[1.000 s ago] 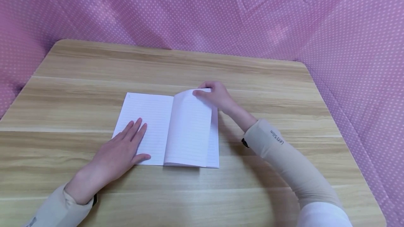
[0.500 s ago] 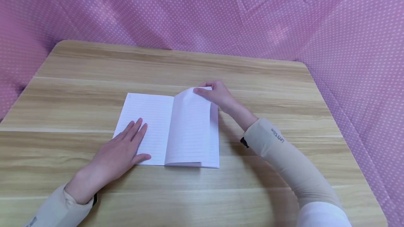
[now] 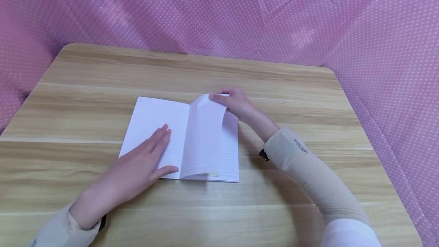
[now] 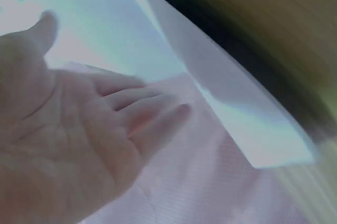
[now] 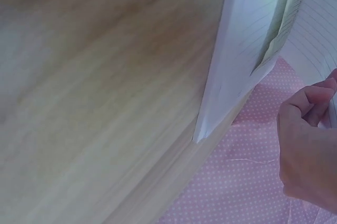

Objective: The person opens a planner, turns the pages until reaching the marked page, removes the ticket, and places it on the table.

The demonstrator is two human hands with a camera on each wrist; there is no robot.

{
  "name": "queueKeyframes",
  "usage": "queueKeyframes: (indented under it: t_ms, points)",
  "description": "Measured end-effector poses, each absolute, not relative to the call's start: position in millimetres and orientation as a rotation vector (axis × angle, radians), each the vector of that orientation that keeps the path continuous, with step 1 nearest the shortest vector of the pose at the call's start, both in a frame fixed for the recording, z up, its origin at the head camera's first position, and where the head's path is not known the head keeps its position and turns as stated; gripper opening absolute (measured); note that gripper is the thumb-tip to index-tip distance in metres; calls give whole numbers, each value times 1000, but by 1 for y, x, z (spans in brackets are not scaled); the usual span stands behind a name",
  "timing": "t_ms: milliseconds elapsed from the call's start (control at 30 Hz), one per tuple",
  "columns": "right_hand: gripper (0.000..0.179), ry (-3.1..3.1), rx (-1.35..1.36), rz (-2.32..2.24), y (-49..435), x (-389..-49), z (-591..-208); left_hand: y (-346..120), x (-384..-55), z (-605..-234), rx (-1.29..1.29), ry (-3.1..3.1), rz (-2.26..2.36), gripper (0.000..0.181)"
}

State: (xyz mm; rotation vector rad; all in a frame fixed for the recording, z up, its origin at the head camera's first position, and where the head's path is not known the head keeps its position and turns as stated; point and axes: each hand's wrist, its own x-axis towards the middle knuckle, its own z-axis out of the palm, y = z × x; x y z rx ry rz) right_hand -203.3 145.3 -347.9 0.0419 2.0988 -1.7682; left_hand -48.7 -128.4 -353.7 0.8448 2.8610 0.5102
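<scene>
An open notebook (image 3: 154, 113) with ruled white pages lies on the wooden table. My right hand (image 3: 236, 104) pinches a page (image 3: 204, 136) near its top outer corner, and that page arches up off the right side. Under its lower edge shows a bit of a cream-coloured slip (image 3: 213, 174); the right wrist view has a yellowish strip (image 5: 281, 29) along the right-hand pages, most of it hidden. My left hand (image 3: 137, 167) is over the lower left page with its fingers straight and its thumb pointing toward the spine. In the left wrist view its palm (image 4: 68, 139) faces the camera.
The wooden table (image 3: 274, 216) stretches around the notebook on all sides. A pink dotted cloth (image 3: 219, 14) hangs behind the table and down both sides.
My left hand has shifted to the right toward the spine, its fingers closer together. The page in my right hand has curled further left, and the cream slip has come into sight beneath it.
</scene>
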Motion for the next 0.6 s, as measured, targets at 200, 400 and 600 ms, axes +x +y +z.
queueKeyframes:
  t_ms: [200, 400, 600]
  points:
    - [22, 1964, 44, -1870, 142, -202, -345, -104, -38, -336, 1101, 2946, 648, 97]
    - [21, 1934, 34, -1906, 134, -201, -346, -80, -33, -322, 1404, 2998, 707, 84]
    - [22, 1896, -2, -1889, 129, -199, -344, -71, -33, -317, 1580, 3096, 587, 53]
